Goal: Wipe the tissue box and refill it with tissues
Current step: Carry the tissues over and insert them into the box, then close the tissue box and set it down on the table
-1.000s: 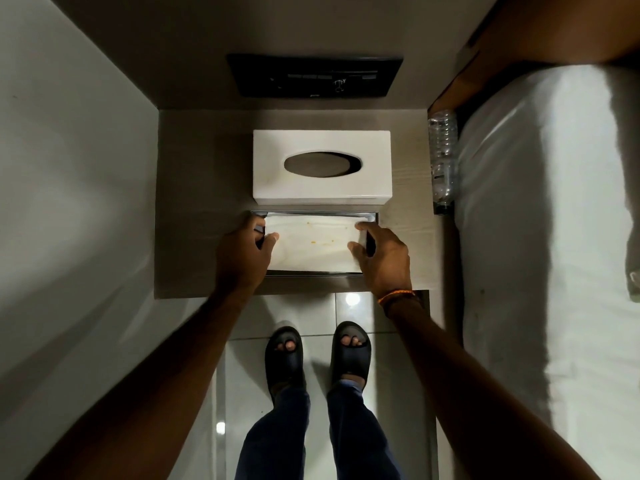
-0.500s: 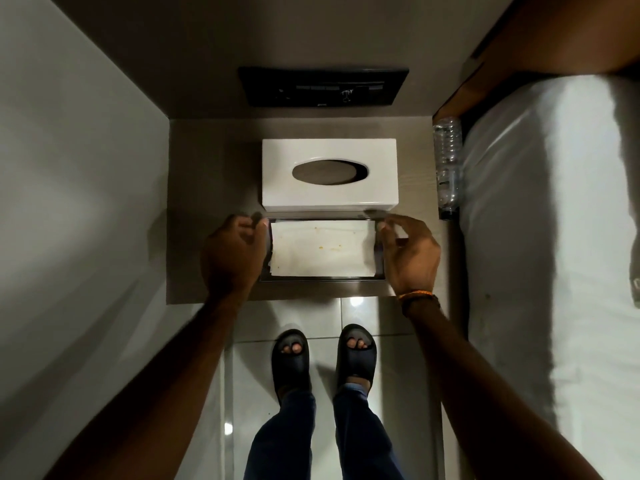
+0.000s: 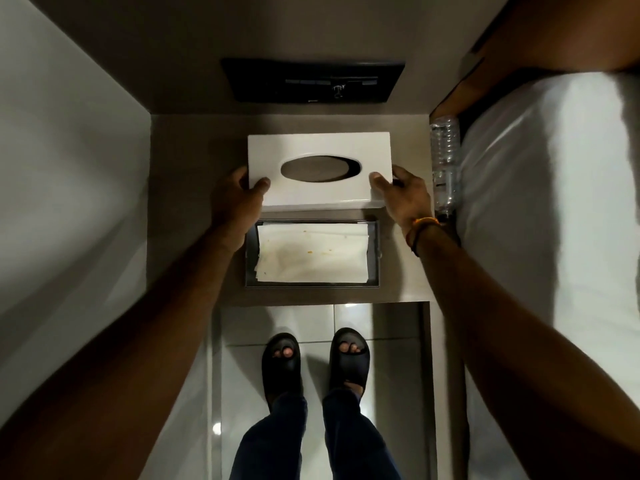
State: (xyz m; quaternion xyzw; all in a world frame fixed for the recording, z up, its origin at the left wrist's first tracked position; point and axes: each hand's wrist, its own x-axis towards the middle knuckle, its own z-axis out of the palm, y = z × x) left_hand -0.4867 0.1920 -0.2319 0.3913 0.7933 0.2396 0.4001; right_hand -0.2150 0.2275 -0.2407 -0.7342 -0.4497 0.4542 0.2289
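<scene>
a single wide-angle view from the person's head faces forward and almost straight down, close above the bench [image 3: 173, 202] at 12 o'clock, with the floor [image 3: 391, 341] and the wearer's feet [image 3: 280, 362] at 6 o'clock.

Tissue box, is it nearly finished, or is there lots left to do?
Nearly. Done: a stack of tissues lies in the metal tray, though the top sheet has orange spots. In hand: the left hand and right hand hold the white cover by its ends, just beyond the tray. Left: setting the cover over the tray. Whether it was wiped cannot be told.
</scene>
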